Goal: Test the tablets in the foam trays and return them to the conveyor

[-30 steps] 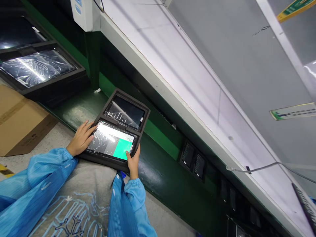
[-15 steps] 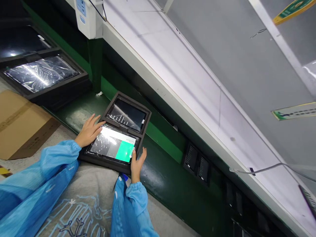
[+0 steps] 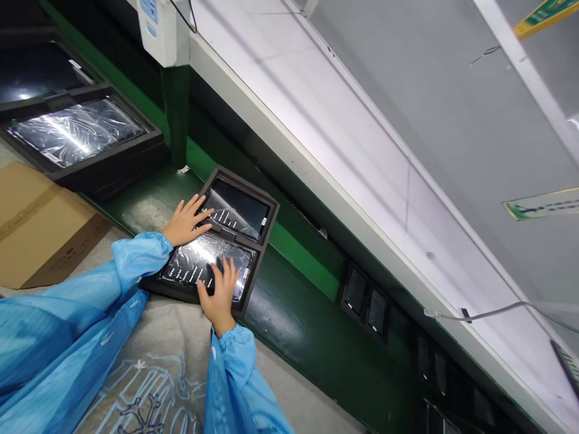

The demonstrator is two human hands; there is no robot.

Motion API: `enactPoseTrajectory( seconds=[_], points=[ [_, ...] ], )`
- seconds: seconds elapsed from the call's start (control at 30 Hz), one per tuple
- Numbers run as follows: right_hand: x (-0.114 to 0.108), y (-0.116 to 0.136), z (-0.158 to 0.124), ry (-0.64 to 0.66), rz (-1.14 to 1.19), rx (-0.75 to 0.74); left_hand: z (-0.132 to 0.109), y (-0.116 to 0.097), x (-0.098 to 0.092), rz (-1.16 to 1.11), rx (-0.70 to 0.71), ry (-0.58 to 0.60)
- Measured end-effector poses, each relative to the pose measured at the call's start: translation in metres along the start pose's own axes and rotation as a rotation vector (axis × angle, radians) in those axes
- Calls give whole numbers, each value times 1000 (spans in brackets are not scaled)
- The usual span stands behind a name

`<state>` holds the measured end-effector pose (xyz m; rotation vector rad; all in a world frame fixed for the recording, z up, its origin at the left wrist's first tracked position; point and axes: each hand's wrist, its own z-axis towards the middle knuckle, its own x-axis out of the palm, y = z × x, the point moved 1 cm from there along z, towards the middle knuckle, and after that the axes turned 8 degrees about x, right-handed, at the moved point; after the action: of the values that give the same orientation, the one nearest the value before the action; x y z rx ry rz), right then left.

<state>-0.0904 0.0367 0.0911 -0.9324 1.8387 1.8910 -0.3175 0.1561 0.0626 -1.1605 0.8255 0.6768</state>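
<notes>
A black foam tray (image 3: 270, 226) on the green bench holds two tablets side by side. Both the far tablet (image 3: 242, 208) and the near tablet (image 3: 190, 256) show white lines of text on dark screens, the near one under clear film. My left hand (image 3: 186, 223) lies with fingers spread across the tray's left part, its fingertips over the left edge of the far screen. Over the right half of the near tablet is my right hand (image 3: 220, 294), fingers apart. Whether its fingertips press the screen I cannot tell. Neither hand grasps anything.
Larger film-covered screens in black foam trays (image 3: 108, 150) stand at left, beside a cardboard box (image 3: 40, 229). More tablets (image 3: 365, 301) sit farther along the green bench (image 3: 289, 301). A white shelf edge (image 3: 289, 157) with a power socket (image 3: 163, 30) runs above; a grey cable (image 3: 493, 311) hangs there.
My left hand has moved up and right to the far screen. My right hand has shifted left from the tray's edge over the near tablet. That screen went from white and green to dark text.
</notes>
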Motion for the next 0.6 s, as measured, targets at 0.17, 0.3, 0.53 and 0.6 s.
enactPoseTrajectory(
  seconds=[0.17, 0.3, 0.53, 0.6],
  points=[
    [4, 15, 6, 238, -68, -169, -1, 2, -1, -31, -11, -19],
    [6, 21, 11, 327, -53, -223, -1, 2, -2, -54, -41, -46],
    [12, 21, 10, 331, -312, -229, -2, 0, -2, -57, -139, -80],
    [12, 19, 7, 252, -329, -192, -1, 0, -2, -53, -145, -89]
  ],
)
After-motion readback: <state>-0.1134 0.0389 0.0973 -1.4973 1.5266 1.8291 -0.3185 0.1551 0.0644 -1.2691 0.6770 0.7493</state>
